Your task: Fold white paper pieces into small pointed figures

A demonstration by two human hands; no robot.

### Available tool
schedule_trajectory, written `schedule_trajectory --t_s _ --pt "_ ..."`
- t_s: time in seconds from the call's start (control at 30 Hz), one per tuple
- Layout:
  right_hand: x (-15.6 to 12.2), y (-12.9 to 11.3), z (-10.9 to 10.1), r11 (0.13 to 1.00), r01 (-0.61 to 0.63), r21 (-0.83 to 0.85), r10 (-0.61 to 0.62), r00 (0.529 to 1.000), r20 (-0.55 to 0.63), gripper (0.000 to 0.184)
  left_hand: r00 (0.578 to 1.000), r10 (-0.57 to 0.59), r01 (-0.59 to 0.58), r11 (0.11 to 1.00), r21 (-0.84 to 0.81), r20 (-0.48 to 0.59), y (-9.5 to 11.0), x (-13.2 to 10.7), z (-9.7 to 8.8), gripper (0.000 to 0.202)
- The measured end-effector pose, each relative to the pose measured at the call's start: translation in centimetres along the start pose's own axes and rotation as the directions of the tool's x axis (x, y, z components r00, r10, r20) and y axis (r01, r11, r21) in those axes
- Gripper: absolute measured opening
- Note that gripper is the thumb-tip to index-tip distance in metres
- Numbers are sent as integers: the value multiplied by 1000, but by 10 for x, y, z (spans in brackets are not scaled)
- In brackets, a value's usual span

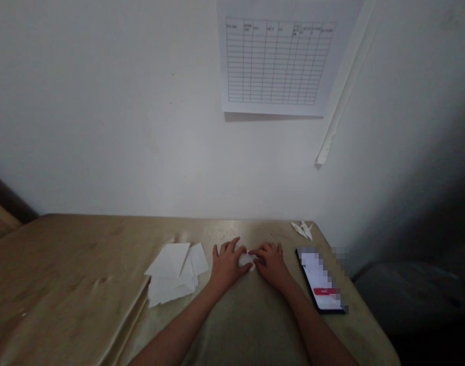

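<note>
White paper [246,260], one small piece, lay on the table [251,325] between my two hands, straight in front of me. Both forearms slanted forward and inward, converging on it. My left hand [225,263] was palm down, thumb and forefinger clamped on the paper's left side, the other fingers fanned apart. My right hand [272,264] nearly mirrored it, forefinger and thumb pointing left and clamped on the opposite side, the remaining fingers bent. Loose sheets [171,279] overlapped left of my left hand; a phone [319,282] lay near my right forearm
</note>
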State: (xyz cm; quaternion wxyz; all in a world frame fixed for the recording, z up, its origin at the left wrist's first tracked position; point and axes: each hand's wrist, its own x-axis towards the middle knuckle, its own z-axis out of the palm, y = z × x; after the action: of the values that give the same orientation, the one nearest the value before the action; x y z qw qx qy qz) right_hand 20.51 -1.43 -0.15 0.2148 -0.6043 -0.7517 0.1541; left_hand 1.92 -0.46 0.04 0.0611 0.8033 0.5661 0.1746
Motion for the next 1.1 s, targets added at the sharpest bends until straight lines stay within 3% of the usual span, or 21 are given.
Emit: schedule_trajectory --t_s 0.17,0.4,1.1 --pt "-2 -1 -3 998 26 -53 -27 999 -21 23 1000 4 -4 1000 -20 -4 -2 0 1 42" --pt "-4 -1 -4 990 30 -136 -30 1000 -2 25 1000 10 -10 1000 -13 -9 -4 -1 4 41" --pt "-5 -13 -16 955 -97 -280 91 995 -36 22 1000 -11 11 1000 -11 5 -4 -1 2 45"
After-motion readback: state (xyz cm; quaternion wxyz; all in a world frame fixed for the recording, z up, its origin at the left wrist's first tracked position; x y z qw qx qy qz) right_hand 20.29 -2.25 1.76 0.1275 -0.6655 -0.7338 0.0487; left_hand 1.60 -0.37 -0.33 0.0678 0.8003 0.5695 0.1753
